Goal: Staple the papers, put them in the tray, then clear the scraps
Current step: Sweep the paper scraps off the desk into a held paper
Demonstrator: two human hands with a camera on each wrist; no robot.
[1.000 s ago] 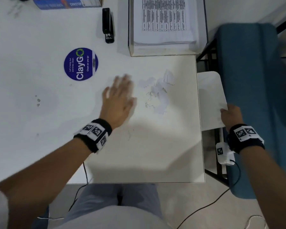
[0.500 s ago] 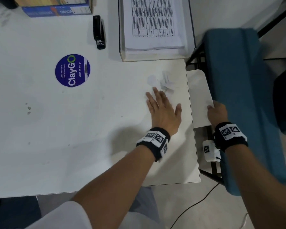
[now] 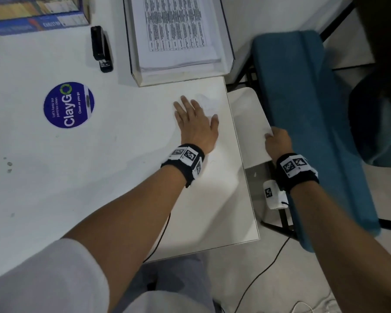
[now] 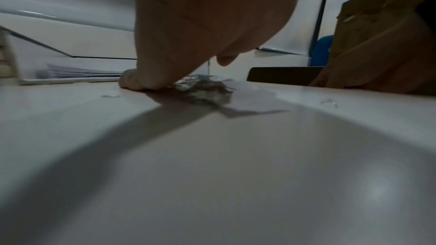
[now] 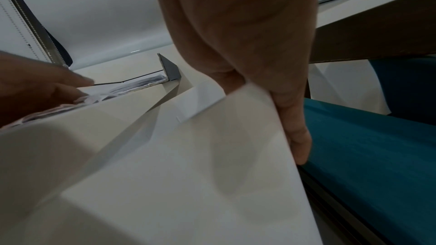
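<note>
My left hand [image 3: 195, 119] lies flat on the white table [image 3: 122, 188] near its right edge, fingers straight, pressed against a small pile of torn paper scraps [image 3: 207, 102]. The left wrist view shows the scraps [image 4: 207, 90] bunched at my fingertips. My right hand [image 3: 277, 143] grips a white sheet of paper [image 3: 250, 123] held just beyond the table's right edge, slightly below its level; thumb and fingers pinch its near corner [image 5: 271, 118]. The tray [image 3: 145, 77] at the back holds a stack of printed papers [image 3: 176, 30]. A black stapler [image 3: 101, 48] lies left of the tray.
A round blue ClayGo sticker [image 3: 69, 105] sits on the table to the left. Boxes [image 3: 34, 16] stand at the back left corner. A teal padded bench [image 3: 307, 109] runs along the right side, close to my right hand. Cables lie on the floor below.
My left hand has swept rightward across the table, pushing the scraps toward the right edge. My right hand has kept holding the sheet beside that edge.
</note>
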